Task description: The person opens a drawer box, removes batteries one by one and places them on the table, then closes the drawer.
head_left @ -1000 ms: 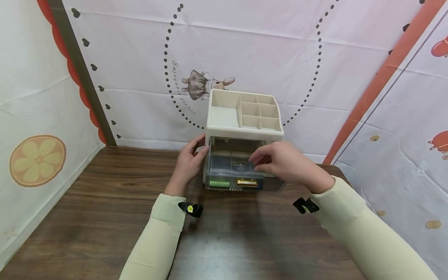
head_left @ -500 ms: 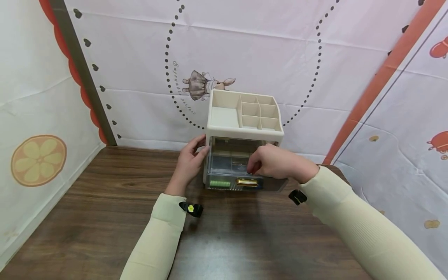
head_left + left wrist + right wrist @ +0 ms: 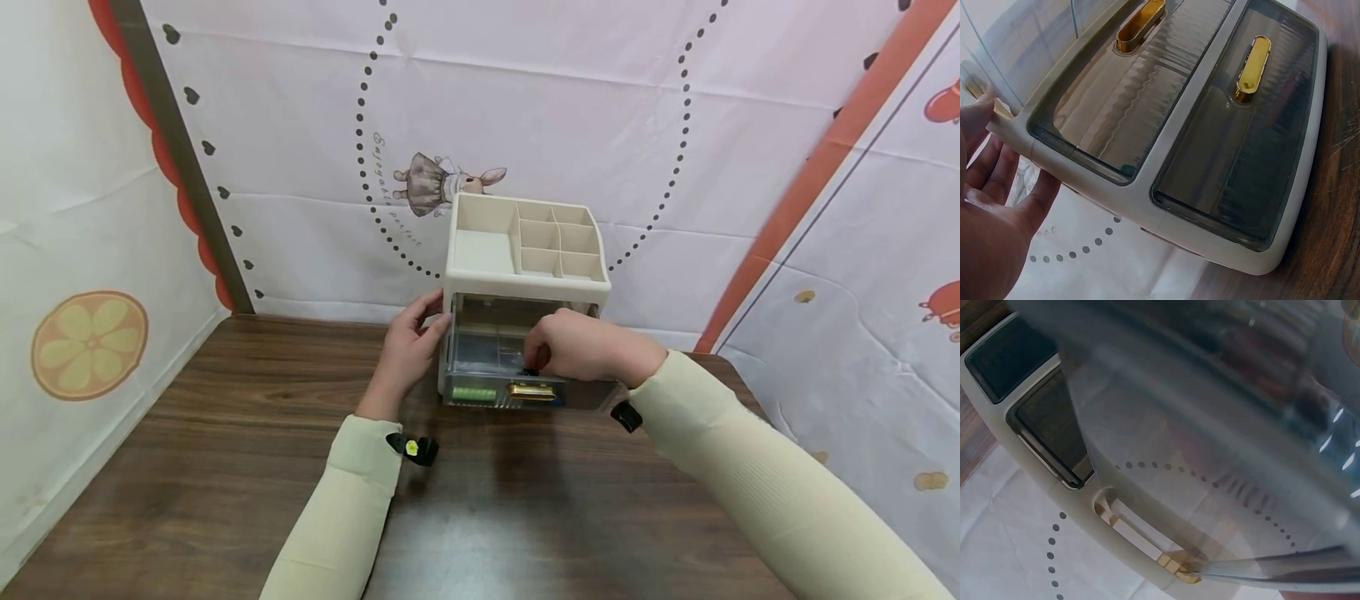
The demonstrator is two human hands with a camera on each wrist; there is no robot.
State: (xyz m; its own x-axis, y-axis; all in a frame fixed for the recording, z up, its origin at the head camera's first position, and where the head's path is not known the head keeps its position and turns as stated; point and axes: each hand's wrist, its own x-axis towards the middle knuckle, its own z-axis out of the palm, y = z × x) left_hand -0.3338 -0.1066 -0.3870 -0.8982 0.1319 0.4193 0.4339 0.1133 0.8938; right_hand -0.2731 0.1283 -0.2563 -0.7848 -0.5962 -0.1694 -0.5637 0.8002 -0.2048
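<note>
Support at 9 o'clock, organizer centre as clock face, head view: left hand (image 3: pixel 405 354), fingers spread wide, resting on side wall of beige organizer (image 3: pixel 527 286). At 7 o'clock: green item (image 3: pixel 473 394), behind front of pulled-out drawer (image 3: pixel 487 372). At 6 o'clock: gold handle (image 3: pixel 532 392) on same drawer; just above, small dark item (image 3: pixel 530 373), apparently pinched, identity unclear. At 4 o'clock: right hand (image 3: pixel 566 346), fingers narrow, curled down into drawer.

Technique, as judged: brace lightly from 9 o'clock against tipping; keep right pinch small and vertical; avoid levering on drawer front; work clear of green item.

Counts: hands, two; organizer, one; green item, one; dark item, one; drawer out, one, with one handle; closed drawers (image 3: pixel 1210 156), two, one handle each, left wrist view; top compartments (image 3: pixel 483 254), seven: one large towards 11 o'clock, six small towards 1 o'clock
</note>
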